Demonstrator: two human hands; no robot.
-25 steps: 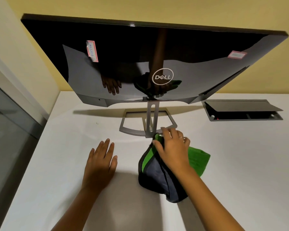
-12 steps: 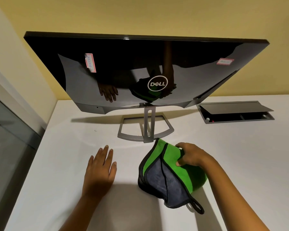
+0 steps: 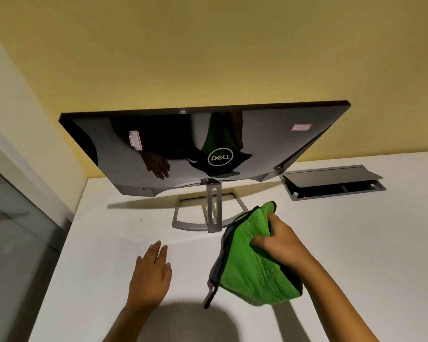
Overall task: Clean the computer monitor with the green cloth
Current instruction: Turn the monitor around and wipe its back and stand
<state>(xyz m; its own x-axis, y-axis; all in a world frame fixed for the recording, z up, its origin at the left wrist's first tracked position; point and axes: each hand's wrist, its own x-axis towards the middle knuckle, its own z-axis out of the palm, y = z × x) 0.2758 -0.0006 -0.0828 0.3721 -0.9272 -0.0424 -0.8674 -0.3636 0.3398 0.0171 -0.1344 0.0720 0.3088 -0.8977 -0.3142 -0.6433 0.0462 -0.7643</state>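
At five o'clock from the monitor (image 3: 232, 144), the soft, light green cloth (image 3: 252, 262) is gripped by the right hand (image 3: 279, 245) at its bunched upper fold; the left hand (image 3: 151, 275) is laid flat, fingers straight, on the desk (image 3: 356, 243).

Dim warm light, soft shadows on the desk (image 3: 331, 243), glossy reflections, wide-angle edge distortion.
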